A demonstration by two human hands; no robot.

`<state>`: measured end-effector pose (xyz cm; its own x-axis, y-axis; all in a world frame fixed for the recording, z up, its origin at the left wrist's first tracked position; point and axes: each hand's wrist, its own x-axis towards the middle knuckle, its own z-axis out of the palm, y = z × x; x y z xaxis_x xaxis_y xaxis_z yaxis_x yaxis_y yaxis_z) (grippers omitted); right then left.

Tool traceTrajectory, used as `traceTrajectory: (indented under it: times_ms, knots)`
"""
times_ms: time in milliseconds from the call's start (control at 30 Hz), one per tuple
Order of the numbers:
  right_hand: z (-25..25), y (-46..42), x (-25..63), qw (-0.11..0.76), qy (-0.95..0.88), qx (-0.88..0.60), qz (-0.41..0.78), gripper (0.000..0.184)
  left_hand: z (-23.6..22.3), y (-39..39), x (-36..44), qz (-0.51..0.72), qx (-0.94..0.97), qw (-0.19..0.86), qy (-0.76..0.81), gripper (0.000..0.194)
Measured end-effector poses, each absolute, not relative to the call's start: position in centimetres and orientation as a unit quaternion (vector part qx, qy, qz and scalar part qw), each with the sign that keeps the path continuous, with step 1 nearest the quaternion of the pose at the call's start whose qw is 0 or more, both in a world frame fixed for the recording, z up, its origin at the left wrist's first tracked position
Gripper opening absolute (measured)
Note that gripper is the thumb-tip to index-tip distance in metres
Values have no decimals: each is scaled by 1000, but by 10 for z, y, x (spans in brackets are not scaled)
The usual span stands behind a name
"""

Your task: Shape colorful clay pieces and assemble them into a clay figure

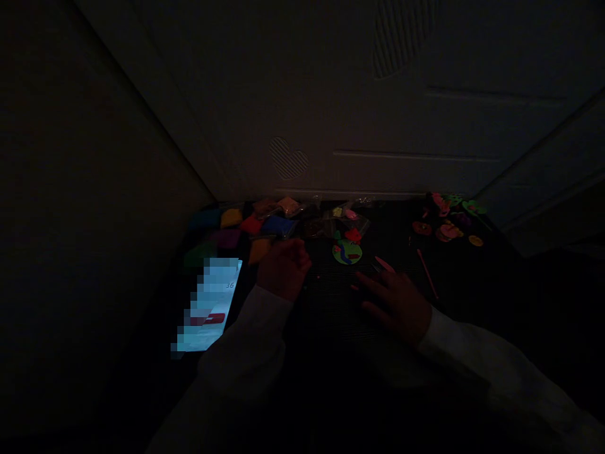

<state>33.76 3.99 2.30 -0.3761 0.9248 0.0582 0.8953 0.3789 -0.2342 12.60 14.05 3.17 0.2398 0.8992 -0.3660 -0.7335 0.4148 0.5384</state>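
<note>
The scene is very dark. My left hand [284, 268] is raised over the table's middle, its fingers curled together; whatever they may hold is hidden. My right hand [397, 306] lies low over the dark ribbed surface [331, 302] with fingers stretched out and apart. Close to its fingertips is a tiny reddish piece [354, 287]. A pink-handled tool [384, 264] lies just beyond that hand. Between and beyond both hands rests a round green clay disc [347, 253] with blue and red shapes on it. A small red lump [352, 234] touches or overlaps its far edge.
Bags of coloured clay, including a blue one [278, 225], line the far left. A lit tablet or phone screen [215, 306] lies left of my left arm. Several small coloured clay figures [448, 231] sit at far right. A thin pink stick [428, 274] lies nearer. A pale panel [378, 126] rises behind.
</note>
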Motion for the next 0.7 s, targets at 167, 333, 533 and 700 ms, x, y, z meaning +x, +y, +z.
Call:
traceTrajectory:
  times_ms: [167,333,533,700]
  knots:
    - [18,48,342,124,-826,-547,46,36,32,140,127,519,132,779,326,11]
    - [8,57,330,88,-831,-548,26,26,33,140,127,517,136,781,323,12]
    - [12,61,316,102,-837,-536,42,22,33,139,127,519,137,780,322,12]
    - [11,55,313,74,-855,-509,69,24,33,138,128,512,140,786,318,13]
